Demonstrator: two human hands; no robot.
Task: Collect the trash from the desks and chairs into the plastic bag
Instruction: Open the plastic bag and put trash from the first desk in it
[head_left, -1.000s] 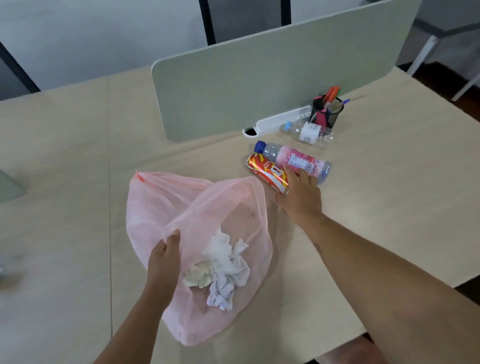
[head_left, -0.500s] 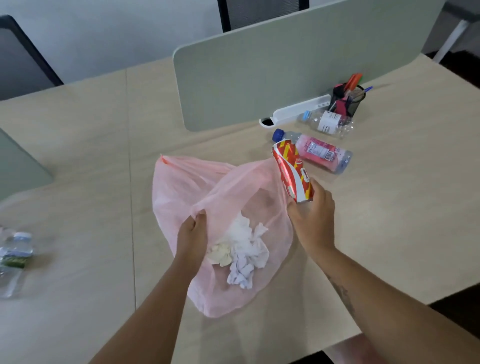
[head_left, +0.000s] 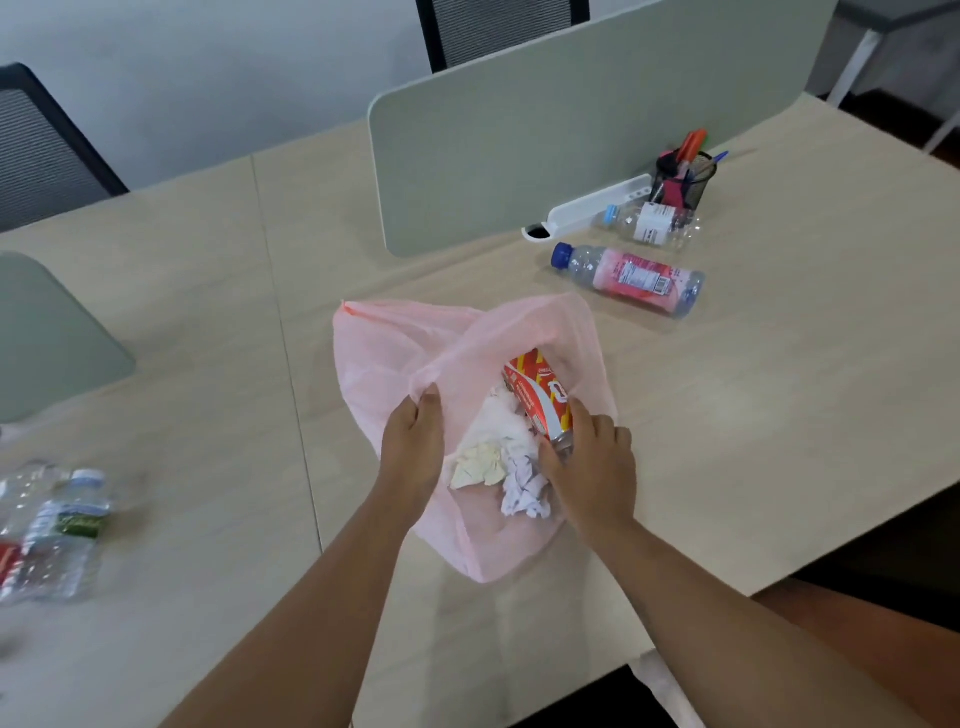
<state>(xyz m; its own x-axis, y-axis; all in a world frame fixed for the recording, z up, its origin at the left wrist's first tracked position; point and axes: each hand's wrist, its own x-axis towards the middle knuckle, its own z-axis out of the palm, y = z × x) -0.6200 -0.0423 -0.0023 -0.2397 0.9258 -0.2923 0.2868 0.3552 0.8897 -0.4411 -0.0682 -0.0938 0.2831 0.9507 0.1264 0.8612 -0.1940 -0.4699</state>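
The pink plastic bag (head_left: 470, 364) lies open on the desk (head_left: 779, 395). The left hand (head_left: 413, 447) pinches the bag's near rim, holding the mouth up. The right hand (head_left: 589, 467) is inside the mouth, fingers wrapped around a red and white can (head_left: 540, 397) — the can sits tilted over the crumpled tissues (head_left: 506, 457) in the bag. Beyond the bag lie a pink-labelled bottle (head_left: 631, 278) and, farther off, a clear bottle (head_left: 649, 223) beside a pen holder (head_left: 683, 179). Left of the bag — well apart — lie more empty bottles (head_left: 52, 530).
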